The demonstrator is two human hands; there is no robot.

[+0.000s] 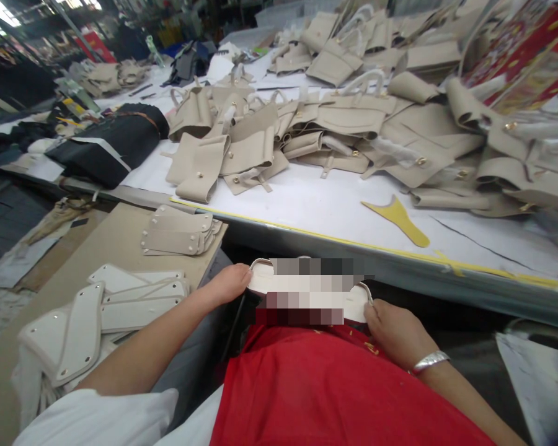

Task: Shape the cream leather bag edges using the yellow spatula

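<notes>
A cream leather-like panel (356, 302) is stretched between my two hands above my lap; its middle is blurred out by a pixel mask. My left hand (235, 282) pinches its left end, which curls up at the edge. At the opposite end, my right hand (390, 325) grips the curled right edge, with a silver bracelet on that wrist. On a board to the left lies a loose pile of cream panels (142, 306) with rounded corners and small metal-rimmed holes. Behind them sits a stack of beige panels (177, 235) with white studs.
A white-covered table (307, 198) with yellow tape along its front edge stands ahead. Many beige bag pieces (348, 118) are heaped on it. A yellow forked tool (400, 220) lies near the edge, and a black bundle (116, 142) at the left. A red apron (297, 384) covers my lap.
</notes>
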